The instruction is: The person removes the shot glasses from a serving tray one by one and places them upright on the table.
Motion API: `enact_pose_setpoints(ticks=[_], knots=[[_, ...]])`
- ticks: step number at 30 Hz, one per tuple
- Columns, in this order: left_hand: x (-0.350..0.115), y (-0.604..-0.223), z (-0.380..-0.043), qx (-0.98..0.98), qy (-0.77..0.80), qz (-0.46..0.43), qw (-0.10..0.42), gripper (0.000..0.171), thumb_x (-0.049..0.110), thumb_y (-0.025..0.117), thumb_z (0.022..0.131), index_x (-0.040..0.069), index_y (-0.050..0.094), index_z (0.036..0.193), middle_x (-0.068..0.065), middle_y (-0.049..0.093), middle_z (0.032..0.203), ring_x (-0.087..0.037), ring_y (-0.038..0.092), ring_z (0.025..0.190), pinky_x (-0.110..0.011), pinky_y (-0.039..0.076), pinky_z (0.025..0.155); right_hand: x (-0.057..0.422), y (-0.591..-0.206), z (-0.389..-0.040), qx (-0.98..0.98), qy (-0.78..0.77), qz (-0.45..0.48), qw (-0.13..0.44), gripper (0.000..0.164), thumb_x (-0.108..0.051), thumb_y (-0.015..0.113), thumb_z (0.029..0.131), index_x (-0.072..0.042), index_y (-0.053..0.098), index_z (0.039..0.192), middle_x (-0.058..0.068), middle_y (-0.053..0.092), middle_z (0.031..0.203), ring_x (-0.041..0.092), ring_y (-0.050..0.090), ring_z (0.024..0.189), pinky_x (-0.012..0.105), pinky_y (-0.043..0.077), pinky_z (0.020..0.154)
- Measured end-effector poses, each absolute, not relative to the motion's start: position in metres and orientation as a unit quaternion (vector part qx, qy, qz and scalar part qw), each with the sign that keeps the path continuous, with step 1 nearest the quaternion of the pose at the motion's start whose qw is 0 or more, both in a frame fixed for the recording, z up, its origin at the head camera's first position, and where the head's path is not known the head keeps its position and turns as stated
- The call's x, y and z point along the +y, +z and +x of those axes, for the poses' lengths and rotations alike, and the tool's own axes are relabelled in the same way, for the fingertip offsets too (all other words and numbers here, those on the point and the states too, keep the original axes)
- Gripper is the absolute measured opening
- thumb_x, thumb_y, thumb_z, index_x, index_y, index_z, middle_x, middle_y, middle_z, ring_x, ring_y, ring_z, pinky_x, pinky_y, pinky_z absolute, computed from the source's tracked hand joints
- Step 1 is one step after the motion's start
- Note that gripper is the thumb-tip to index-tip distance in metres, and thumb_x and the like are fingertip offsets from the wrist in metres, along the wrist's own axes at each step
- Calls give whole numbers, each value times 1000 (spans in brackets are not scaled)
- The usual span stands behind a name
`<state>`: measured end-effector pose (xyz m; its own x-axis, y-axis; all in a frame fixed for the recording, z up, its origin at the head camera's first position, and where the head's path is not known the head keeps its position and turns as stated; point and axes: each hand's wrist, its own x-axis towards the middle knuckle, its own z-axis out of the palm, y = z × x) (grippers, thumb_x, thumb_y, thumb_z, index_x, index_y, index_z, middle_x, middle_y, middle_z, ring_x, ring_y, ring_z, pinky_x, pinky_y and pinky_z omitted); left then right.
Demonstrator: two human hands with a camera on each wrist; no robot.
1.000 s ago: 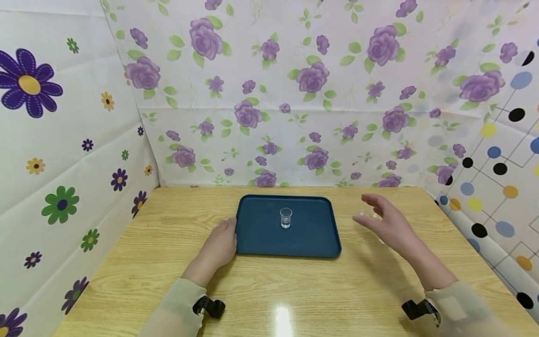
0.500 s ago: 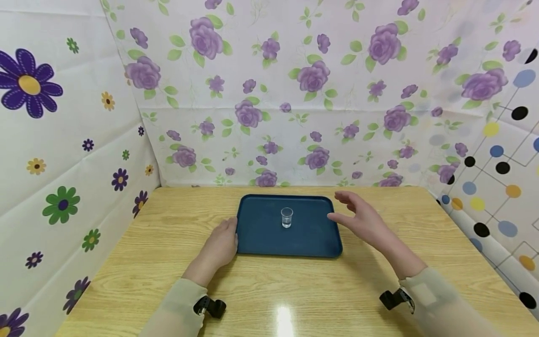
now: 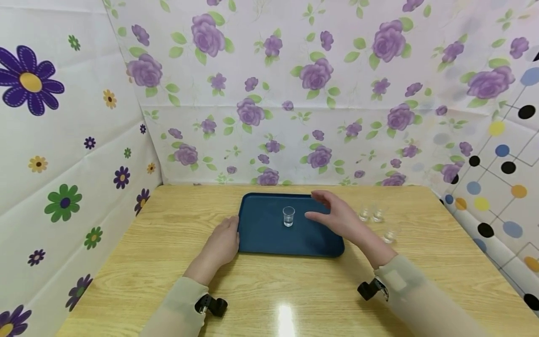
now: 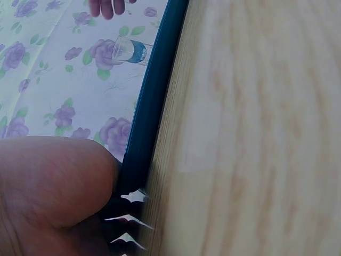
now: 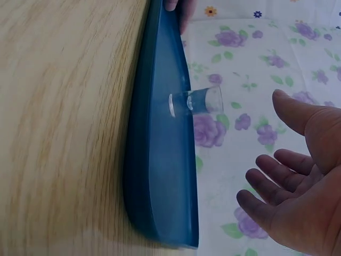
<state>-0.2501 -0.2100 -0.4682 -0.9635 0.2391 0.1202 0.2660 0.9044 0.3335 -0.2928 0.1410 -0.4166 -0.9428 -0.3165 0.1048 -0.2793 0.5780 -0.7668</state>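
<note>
A small clear shot glass [image 3: 288,217] stands upright near the middle of a dark blue tray [image 3: 261,241]; the right wrist view also shows this glass [image 5: 205,101]. At the tray's left edge, my left hand [image 3: 220,241] holds the rim, its thumb [image 4: 69,178] close by the rim and its other fingers partly hidden. My right hand [image 3: 338,217] is over the tray's right part, thumb and fingers apart, with nothing between them. A gap separates it from the shot glass. In the right wrist view the right hand's fingers [image 5: 272,181] are loosely bent.
Three more clear glasses stand on the wooden table [image 3: 269,290] right of the tray: one glass [image 3: 364,214], a second glass [image 3: 378,215] beside it and a third glass [image 3: 389,235] nearer. A floral cloth [image 3: 252,140] hangs behind the table, with patterned cloths at both sides.
My right hand has moved left, from beside the glasses on the table to over the tray's right part, uncovering those glasses. The left hand, tray and shot glass stay put.
</note>
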Motion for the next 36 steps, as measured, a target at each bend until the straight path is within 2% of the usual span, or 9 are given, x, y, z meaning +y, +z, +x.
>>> enact_pose_setpoints(ticks=[4,16,26,36], knots=[[-210,-468,-251,-974,-180,-129,43,51,0,53,114,-19,41,159,-36,47,163,-51,41,155,-58,36,131,130,-418,-298,884,-433,-174,34,85,-47,81,102,-10,43,169,14,48,169,36,45,156,56,37,131],[-210,-468,-252,-973,-181,-135,43,51,0,54,113,-19,41,159,-36,47,163,-51,42,155,-58,36,131,108,-430,-312,880,-436,-178,61,77,-35,81,105,-11,44,168,14,50,167,37,48,154,59,46,124],[-210,-468,-252,-974,-184,-131,36,52,2,53,114,-18,41,160,-35,46,164,-51,40,156,-58,34,132,103,-441,-320,885,-426,-177,61,77,-36,79,106,-7,45,168,15,50,167,38,53,149,58,54,116],[-211,-469,-251,-974,-182,-131,37,51,1,53,114,-19,41,159,-35,46,163,-52,41,155,-59,36,131,97,-451,-323,882,-427,-187,69,71,-37,79,106,-8,51,164,10,61,156,31,64,137,54,60,107]])
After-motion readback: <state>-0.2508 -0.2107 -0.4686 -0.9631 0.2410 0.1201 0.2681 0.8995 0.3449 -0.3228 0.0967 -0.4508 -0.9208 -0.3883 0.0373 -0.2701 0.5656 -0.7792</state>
